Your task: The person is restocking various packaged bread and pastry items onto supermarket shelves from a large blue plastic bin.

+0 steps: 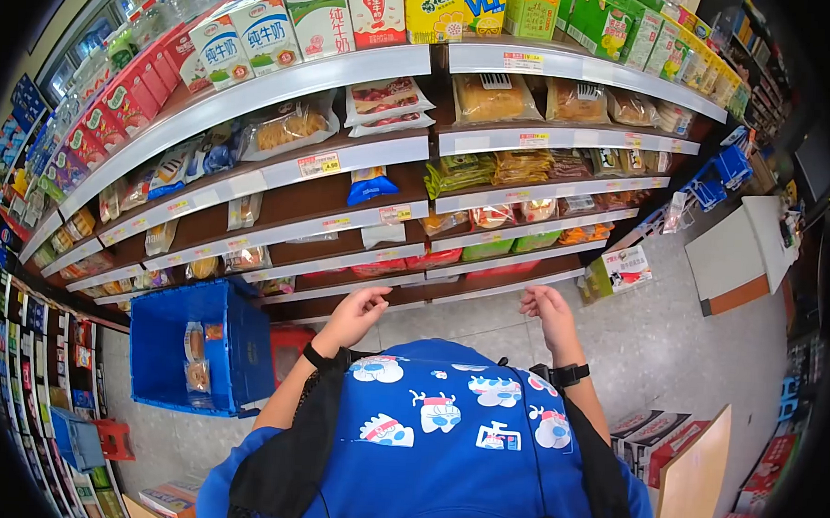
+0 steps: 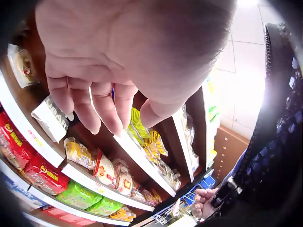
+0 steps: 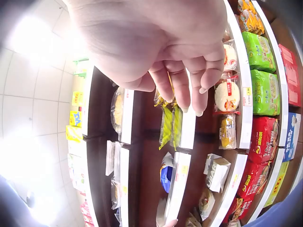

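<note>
Both hands hang in front of the person's body, before a stocked shop shelf. My left hand (image 1: 358, 316) holds nothing, its fingers loosely bent. To the right, my right hand (image 1: 551, 315) is also bare and loosely bent. In the left wrist view, the left hand (image 2: 135, 52) spans the top of the picture with fingers pointing down. A blue packet (image 1: 371, 186) lies on a shelf ahead. Green snack bags (image 1: 460, 172) sit to its right. Wrapped round pastries (image 3: 227, 96) and red bags (image 3: 263, 138) show beyond the right hand (image 3: 156, 38).
A blue bin (image 1: 249, 344) with a few wrapped breads (image 1: 197, 376) stands on the floor at left. Milk cartons (image 1: 265, 35) line the top shelf. A box (image 1: 618, 272) stands by the shelf's right end, with a pale counter (image 1: 735, 245) beyond.
</note>
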Demonstrator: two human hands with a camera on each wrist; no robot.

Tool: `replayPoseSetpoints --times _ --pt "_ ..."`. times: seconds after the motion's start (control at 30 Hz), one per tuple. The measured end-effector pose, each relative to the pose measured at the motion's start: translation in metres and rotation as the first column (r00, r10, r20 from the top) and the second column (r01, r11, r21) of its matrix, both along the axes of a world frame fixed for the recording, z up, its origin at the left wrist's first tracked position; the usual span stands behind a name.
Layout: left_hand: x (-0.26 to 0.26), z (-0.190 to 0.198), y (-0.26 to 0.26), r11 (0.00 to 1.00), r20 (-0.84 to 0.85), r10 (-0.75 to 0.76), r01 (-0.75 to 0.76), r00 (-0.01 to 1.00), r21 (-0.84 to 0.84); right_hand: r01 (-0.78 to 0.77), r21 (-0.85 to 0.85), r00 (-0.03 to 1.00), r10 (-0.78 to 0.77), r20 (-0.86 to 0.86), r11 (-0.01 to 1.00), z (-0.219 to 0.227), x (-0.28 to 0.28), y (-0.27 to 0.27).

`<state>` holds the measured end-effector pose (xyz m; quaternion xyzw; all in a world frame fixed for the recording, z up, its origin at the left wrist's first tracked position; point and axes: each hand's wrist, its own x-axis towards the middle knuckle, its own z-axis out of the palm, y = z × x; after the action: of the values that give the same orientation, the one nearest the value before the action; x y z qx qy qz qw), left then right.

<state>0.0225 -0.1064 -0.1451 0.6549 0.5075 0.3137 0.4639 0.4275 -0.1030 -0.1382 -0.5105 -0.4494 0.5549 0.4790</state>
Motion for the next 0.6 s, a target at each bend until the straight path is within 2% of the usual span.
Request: replayPoseSetpoints --times 0.13,0.2,0.23,0.33,0.4,0.6 --pt "0.003 0.000 -0.034 0.998 -0.003 0.041 -0.041 0.999 0.055 -0.026 -0.020 1.000 0.026 0.001 0.999 -0.009 0.009 -0.024" --pt "0.005 0.007 -0.059 0.990 -0.069 0.126 -0.121 0.990 0.069 -0.018 -0.070 1.000 0.019 0.001 0.997 -0.009 0.008 -0.039" --pt "0.005 0.005 -0.069 0.989 -0.032 0.145 -0.144 0.989 0.036 -0.027 -0.062 1.000 0.027 -0.010 0.998 -0.011 0.008 -0.045" --pt "0.000 -0.004 -0.097 0.983 -0.062 0.182 -0.183 0.981 -0.012 -0.033 -0.082 0.999 0.033 -0.006 0.996 -0.026 0.013 -0.062" --pt "0.005 0.017 -0.111 0.984 -0.167 0.178 -0.177 0.970 0.019 -0.040 -0.108 0.999 0.038 -0.019 0.993 -0.037 0.014 -0.071" --pt "-0.011 0.029 -0.157 0.978 -0.164 0.206 -0.198 0.965 0.064 -0.070 -0.114 0.998 0.070 -0.008 0.991 -0.042 -0.010 -0.109"
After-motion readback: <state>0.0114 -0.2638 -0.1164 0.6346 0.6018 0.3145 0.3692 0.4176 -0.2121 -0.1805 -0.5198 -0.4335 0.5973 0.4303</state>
